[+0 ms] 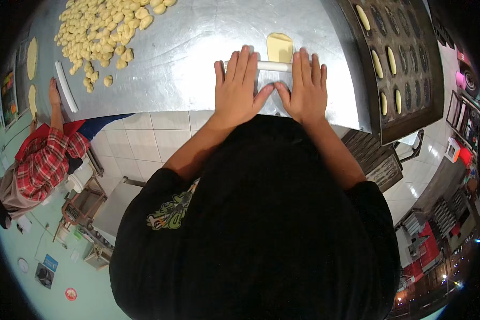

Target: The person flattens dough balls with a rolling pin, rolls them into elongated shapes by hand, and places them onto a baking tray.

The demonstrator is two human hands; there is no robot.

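Observation:
A white rolling pin (pixel 273 66) lies crosswise on the metal table, over the near end of a flat piece of dough (pixel 279 47). My left hand (pixel 236 88) rests flat on the pin's left part, fingers stretched forward. On its right end lies my right hand (pixel 305 90), palm down with the fingers extended. Both thumbs point inward and almost meet just below the pin. The dough is pale yellow and longer than wide, its far end rounded. Neither hand is wrapped round the pin; the palms hide its ends.
Many small dough pieces (pixel 104 32) are heaped at the far left of the metal table (pixel 186 58). A dark moulded tray (pixel 410 114) at the right holds several dough strips (pixel 377 64). At the left, a person in a checked shirt (pixel 45 165) has a hand near another white rolling pin (pixel 65 87).

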